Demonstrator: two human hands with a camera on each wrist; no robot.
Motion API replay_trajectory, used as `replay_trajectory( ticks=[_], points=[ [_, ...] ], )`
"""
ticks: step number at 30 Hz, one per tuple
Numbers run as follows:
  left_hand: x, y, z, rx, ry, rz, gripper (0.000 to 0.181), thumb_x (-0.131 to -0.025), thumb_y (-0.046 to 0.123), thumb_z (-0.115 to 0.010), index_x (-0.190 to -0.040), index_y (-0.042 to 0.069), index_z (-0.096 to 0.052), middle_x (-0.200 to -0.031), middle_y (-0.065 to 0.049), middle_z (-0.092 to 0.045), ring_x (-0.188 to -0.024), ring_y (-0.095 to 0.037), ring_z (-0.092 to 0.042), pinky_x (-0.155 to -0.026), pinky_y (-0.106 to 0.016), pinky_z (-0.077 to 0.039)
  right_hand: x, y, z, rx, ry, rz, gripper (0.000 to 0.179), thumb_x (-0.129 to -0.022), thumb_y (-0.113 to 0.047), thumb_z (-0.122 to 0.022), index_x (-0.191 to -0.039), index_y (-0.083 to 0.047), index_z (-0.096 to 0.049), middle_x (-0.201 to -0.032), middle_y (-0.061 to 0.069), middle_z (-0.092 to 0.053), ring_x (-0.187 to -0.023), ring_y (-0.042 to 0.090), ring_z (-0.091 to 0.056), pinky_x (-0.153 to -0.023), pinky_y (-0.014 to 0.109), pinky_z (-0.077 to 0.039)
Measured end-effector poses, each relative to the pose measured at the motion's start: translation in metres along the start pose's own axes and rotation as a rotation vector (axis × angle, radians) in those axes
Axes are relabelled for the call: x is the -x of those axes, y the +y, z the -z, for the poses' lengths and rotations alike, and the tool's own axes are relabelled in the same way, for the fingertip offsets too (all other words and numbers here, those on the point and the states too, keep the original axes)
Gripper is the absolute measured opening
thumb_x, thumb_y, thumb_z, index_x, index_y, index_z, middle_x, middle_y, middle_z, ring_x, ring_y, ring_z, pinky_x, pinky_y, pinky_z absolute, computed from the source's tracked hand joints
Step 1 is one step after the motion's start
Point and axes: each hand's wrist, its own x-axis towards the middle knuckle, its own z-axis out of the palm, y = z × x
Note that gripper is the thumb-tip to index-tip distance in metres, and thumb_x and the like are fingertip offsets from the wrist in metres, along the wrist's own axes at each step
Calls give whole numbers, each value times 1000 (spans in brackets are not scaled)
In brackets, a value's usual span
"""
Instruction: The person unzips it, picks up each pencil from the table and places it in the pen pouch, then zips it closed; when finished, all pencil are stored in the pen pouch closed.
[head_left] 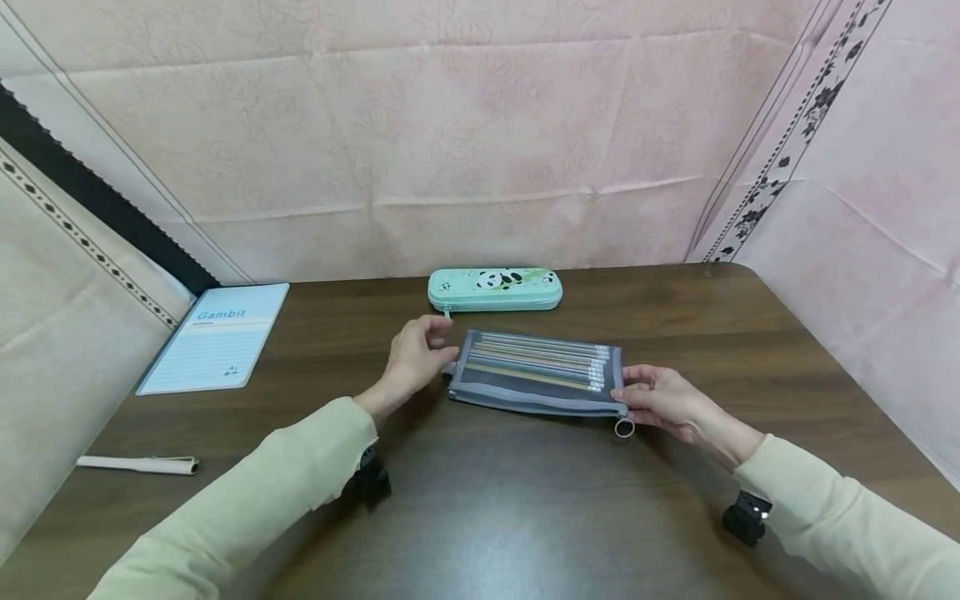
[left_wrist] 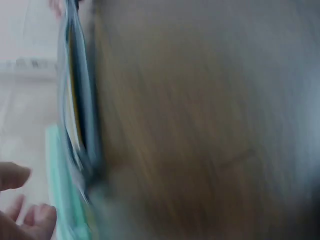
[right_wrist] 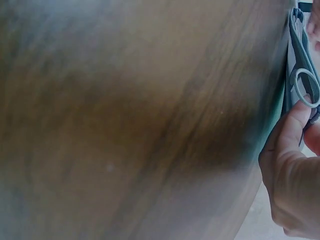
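Observation:
A grey-blue zip pencil pouch (head_left: pixel 536 403) with a see-through window lies at a slant in the head view, its near edge seemingly raised off the table. Several pencils (head_left: pixel 536 360) with silvery ends show inside it. My right hand (head_left: pixel 667 404) pinches the pouch's right end, beside the zip's metal ring (head_left: pixel 624 427). Close to the left end is my left hand (head_left: pixel 412 354), its thumb and fingers apart. In the left wrist view the left fingers (left_wrist: pixel 40 217) stand clear of the pouch (left_wrist: pixel 91 110), which is blurred there. The right wrist view shows the ring (right_wrist: pixel 296 90) by the right fingertips.
Behind the pouch, a mint panda pencil case (head_left: pixel 465 292) sits at the back edge of the brown wooden table (head_left: pixel 480 517). A pale blue notebook (head_left: pixel 217 337) lies at the back left, with a white pen (head_left: pixel 138 464) nearer. Pale cloth (head_left: pixel 465 150) hangs around the table.

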Motion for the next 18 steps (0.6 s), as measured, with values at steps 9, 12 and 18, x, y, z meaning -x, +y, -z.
replay_trajectory(
  ticks=[9, 12, 18],
  points=[
    [50, 47, -81, 129, -361, -206, 9, -83, 10, -71, -90, 8, -66, -88, -2, -68, -73, -5, -62, -61, -17, -52, 1, 1, -2, -3, 14, 23, 55, -91, -4, -57, -133, 13, -26, -82, -4, -63, -71, 4, -60, -63, 17, -54],
    [61, 59, -107, 158, -438, -163, 7, -83, 11, -72, -88, 8, -68, -81, 0, -70, -65, -1, -60, -56, -16, -51, 1, 3, -3, 4, 22, 23, 53, -92, -4, -56, -133, 13, -27, -83, -4, -63, -72, 4, -60, -64, 18, -54],
    [70, 72, -134, 331, -484, -59, 10, -83, 2, -69, -94, 1, -67, -82, -3, -70, -66, -3, -61, -59, -17, -54, 3, 4, -5, -8, 24, 32, 54, -93, -4, -54, -134, 14, -25, -87, -3, -63, -77, 4, -61, -68, 19, -55]
  ],
)
